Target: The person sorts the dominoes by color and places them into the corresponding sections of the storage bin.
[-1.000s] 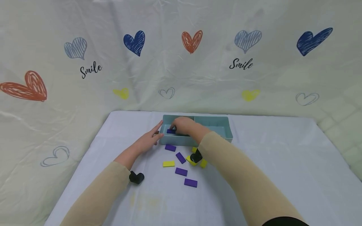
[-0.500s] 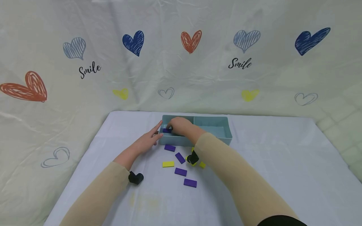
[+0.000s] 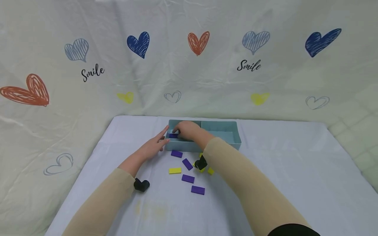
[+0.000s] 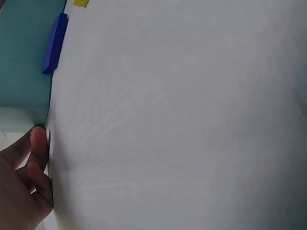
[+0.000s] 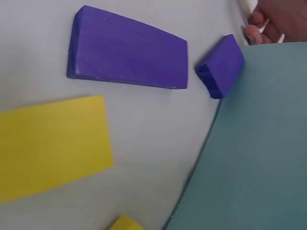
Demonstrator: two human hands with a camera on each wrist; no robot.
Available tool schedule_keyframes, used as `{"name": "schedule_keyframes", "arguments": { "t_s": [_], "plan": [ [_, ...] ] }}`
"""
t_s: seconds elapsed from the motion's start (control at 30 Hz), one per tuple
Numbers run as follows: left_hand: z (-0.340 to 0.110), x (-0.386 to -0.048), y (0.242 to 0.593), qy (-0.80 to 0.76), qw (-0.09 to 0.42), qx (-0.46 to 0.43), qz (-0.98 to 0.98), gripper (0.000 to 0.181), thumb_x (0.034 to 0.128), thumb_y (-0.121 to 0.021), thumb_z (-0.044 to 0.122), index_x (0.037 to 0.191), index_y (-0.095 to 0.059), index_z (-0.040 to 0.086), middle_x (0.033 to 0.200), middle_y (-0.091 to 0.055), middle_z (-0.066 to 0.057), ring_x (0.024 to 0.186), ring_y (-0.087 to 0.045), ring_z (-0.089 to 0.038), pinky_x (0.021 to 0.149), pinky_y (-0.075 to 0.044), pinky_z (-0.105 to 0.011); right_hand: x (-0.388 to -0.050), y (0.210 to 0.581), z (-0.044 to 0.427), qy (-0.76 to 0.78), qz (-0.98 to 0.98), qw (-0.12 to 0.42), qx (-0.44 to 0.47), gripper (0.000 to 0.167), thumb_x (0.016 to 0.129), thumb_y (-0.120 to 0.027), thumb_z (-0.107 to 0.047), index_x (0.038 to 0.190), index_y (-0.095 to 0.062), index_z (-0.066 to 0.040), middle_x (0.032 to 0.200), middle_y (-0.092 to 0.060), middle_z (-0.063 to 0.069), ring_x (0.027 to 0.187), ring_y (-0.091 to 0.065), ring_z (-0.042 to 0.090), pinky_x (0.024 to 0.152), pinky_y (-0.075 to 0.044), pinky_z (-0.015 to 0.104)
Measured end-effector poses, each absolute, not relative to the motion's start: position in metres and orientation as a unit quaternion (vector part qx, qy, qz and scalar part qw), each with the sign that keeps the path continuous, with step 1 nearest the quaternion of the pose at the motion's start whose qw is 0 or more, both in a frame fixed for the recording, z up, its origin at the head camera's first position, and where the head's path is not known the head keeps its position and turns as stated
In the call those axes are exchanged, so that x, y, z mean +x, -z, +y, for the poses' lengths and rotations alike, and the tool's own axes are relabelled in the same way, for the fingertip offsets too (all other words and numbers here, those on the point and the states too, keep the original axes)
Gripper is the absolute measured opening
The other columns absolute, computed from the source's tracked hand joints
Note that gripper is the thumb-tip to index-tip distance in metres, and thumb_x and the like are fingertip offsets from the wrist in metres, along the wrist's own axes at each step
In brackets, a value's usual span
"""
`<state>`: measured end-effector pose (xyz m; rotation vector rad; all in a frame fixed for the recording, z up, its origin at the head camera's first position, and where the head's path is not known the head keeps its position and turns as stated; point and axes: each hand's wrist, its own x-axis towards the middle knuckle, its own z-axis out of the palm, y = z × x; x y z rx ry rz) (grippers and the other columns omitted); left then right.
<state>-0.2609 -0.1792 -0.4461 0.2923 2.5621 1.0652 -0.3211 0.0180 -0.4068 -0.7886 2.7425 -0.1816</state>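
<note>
A teal box [image 3: 206,147] with two compartments stands near the table's far edge. My right hand [image 3: 189,129] reaches into its left compartment, fingers curled at the right end of a purple block [image 3: 173,135]; its fingertips are partly hidden. Spread at the box's left end, my left hand [image 3: 150,149] touches it with thumb and fingers; the left wrist view shows this hand [image 4: 26,179] at the box's corner. Just in front of the box lies another purple block [image 3: 176,153], also seen in the left wrist view as a purple block [image 4: 55,43].
More purple blocks [image 3: 188,178] and yellow blocks [image 3: 175,170] lie scattered on the white cloth [image 3: 159,196] before the box. Some yellow ones are partly hidden by the black mount [image 3: 201,163] on my right wrist. A heart-printed sheet [image 3: 215,78] hangs behind.
My right hand has moved slightly left inside the compartment, and the purple block has shifted left with it toward the box's end. The left hand keeps its place at the box.
</note>
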Motion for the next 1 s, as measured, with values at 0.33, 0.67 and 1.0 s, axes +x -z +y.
{"name": "schedule_keyframes", "arguments": {
  "t_s": [0.33,0.67,1.0],
  "plan": [
    [-0.178,-0.260,0.443,-0.369,0.178,0.103,0.906,0.063,0.1030,-0.038,0.055,0.154,0.000,0.054,0.154,-0.039,-0.012,0.099,-0.059,-0.025,0.090,-0.042,-0.050,-0.317,0.388,0.034,0.107,0.949,0.136,-0.263,0.035,0.097,-0.066,-0.021,0.132,-0.066,-0.023,0.111,-0.066,-0.002,0.097,-0.058,0.016,0.086,-0.049,0.032],
    [-0.177,-0.261,0.443,-0.374,0.181,0.101,0.904,0.063,0.1029,-0.038,0.054,0.153,0.000,0.056,0.153,-0.039,-0.012,0.100,-0.059,-0.027,0.092,-0.041,-0.051,-0.301,0.359,0.065,0.125,0.947,0.113,-0.275,0.036,0.097,-0.066,-0.023,0.133,-0.065,-0.023,0.117,-0.065,0.000,0.101,-0.058,0.017,0.086,-0.050,0.034],
    [-0.176,-0.260,0.445,-0.370,0.173,0.099,0.907,0.064,0.1031,-0.038,0.053,0.154,0.001,0.053,0.153,-0.039,-0.013,0.097,-0.059,-0.027,0.090,-0.042,-0.050,-0.274,0.345,0.106,0.165,0.942,0.095,-0.275,0.034,0.096,-0.067,-0.022,0.130,-0.068,-0.022,0.113,-0.066,0.001,0.094,-0.061,0.017,0.079,-0.051,0.032]
  ]
}}
